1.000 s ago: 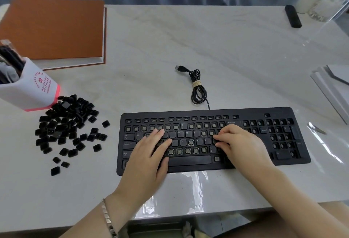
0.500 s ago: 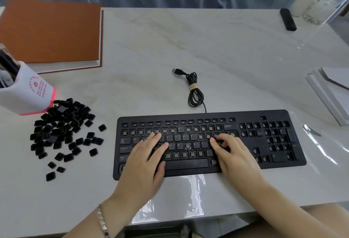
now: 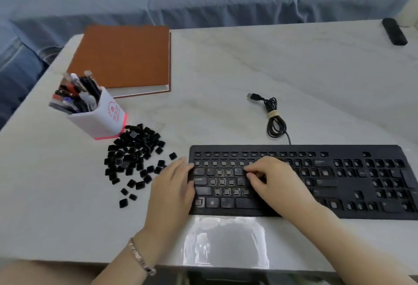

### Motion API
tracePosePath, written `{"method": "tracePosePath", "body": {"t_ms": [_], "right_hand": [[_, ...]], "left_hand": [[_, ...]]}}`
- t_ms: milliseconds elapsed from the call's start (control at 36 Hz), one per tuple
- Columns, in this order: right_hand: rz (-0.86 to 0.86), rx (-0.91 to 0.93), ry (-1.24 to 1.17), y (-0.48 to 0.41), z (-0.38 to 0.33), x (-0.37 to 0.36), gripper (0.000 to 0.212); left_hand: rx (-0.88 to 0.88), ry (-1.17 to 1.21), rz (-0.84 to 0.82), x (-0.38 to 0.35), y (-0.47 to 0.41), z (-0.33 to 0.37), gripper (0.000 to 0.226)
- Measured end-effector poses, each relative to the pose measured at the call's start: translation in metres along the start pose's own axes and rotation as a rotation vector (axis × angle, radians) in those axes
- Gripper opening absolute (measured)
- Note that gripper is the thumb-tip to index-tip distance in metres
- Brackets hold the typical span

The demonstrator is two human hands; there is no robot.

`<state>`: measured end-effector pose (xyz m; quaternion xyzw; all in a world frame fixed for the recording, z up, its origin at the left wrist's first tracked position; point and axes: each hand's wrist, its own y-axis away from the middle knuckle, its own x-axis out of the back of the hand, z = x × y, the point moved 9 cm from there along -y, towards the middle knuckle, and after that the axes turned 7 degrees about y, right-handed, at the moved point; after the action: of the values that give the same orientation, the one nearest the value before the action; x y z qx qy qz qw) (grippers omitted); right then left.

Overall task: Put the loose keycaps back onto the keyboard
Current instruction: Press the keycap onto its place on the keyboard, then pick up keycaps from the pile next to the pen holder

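The black keyboard (image 3: 339, 185) lies at the right of the white table, with many bare sockets and some keycaps fitted. A pile of loose black keycaps (image 3: 133, 151) sits to its left, with a few strays near the keyboard's corner. My left hand (image 3: 174, 192) rests flat over the keyboard's left edge, fingers relaxed and pointing toward the strays. My right hand (image 3: 276, 180) lies on the left-middle keys, its bent fingertips pressing down on the letter rows. I see no keycap in either hand.
A white pen holder (image 3: 101, 115) stands just behind the keycap pile. An orange notebook (image 3: 122, 58) lies at the back left. The coiled USB cable (image 3: 273, 119) lies behind the keyboard. A black bar-shaped object (image 3: 394, 31) lies at the far right.
Both hands have moved left along the keyboard; the left one now reaches its left edge. The view has swung left, so the keyboard sits further right in frame.
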<state>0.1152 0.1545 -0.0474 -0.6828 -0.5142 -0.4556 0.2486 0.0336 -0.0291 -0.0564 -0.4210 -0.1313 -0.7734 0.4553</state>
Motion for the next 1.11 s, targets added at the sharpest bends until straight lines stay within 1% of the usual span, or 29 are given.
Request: {"method": "tracePosePath", "body": {"t_ms": [83,111,167,222,306,361,389,444,500,611,694,778,806,861,917,972,1028,1083,1111], "right_hand": [[-0.075,0.096,-0.027,-0.012,-0.04,-0.021,0.024],[-0.087,0.119,-0.028,-0.015,-0.052,-0.026,0.023],[-0.098,0.165,-0.032,-0.02,-0.072,-0.035,0.023],[-0.105,0.201,-0.05,-0.026,-0.089,-0.044,0.024],[-0.126,0.252,-0.055,-0.034,-0.111,-0.058,0.03],[-0.156,0.278,-0.006,-0.041,-0.122,-0.069,0.032],[-0.176,0.282,0.027,-0.044,-0.126,-0.075,0.033],[-0.21,0.288,0.113,-0.051,-0.133,-0.085,0.031],[-0.238,0.288,0.19,-0.057,-0.14,-0.092,0.03],[-0.298,0.284,0.281,-0.064,-0.15,-0.106,0.031],[-0.286,0.267,0.288,-0.067,-0.152,-0.107,0.027],[-0.244,0.241,0.263,-0.066,-0.151,-0.102,0.024],[-0.231,0.237,0.255,-0.065,-0.15,-0.101,0.024],[-0.208,0.231,0.203,-0.062,-0.149,-0.097,0.028],[-0.151,0.184,0.049,-0.059,-0.145,-0.086,0.029],[-0.078,0.044,-0.248,-0.055,-0.134,-0.071,0.024],[-0.104,-0.17,-0.685,-0.046,-0.118,-0.066,0.017],[-0.239,-0.353,-1.203,-0.033,-0.116,-0.07,0.011],[-0.294,-0.41,-1.41,-0.027,-0.119,-0.069,0.01]], "left_hand": [[0.169,-0.081,0.016,0.021,0.002,-0.041,0.036],[0.198,-0.119,0.012,0.025,0.002,-0.051,0.038],[0.201,-0.151,-0.001,0.031,0.002,-0.064,0.037],[0.13,-0.146,-0.004,0.033,0.001,-0.068,0.03],[-0.01,-0.175,0.047,0.039,-0.001,-0.064,0.025],[-0.115,-0.207,0.082,0.041,-0.001,-0.06,0.013],[-0.159,-0.225,0.089,0.041,0.0,-0.058,0.016],[-0.225,-0.235,0.079,0.038,0.004,-0.057,0.03],[-0.24,-0.215,0.072,0.036,0.009,-0.061,0.033],[-0.191,-0.176,0.092,0.041,0.011,-0.075,0.035],[-0.218,-0.184,0.128,0.044,0.01,-0.075,0.037],[-0.271,-0.202,0.152,0.045,0.011,-0.068,0.052],[-0.289,-0.221,0.159,0.045,0.011,-0.066,0.051],[-0.323,-0.262,0.177,0.045,0.011,-0.063,0.037],[-0.349,-0.286,0.201,0.044,0.01,-0.06,0.027],[-0.359,-0.292,0.209,0.042,0.009,-0.059,0.025],[-0.353,-0.296,0.205,0.04,0.007,-0.058,0.024],[-0.345,-0.282,0.196,0.039,0.005,-0.058,0.024],[-0.345,-0.266,0.187,0.037,0.004,-0.058,0.023]]}}
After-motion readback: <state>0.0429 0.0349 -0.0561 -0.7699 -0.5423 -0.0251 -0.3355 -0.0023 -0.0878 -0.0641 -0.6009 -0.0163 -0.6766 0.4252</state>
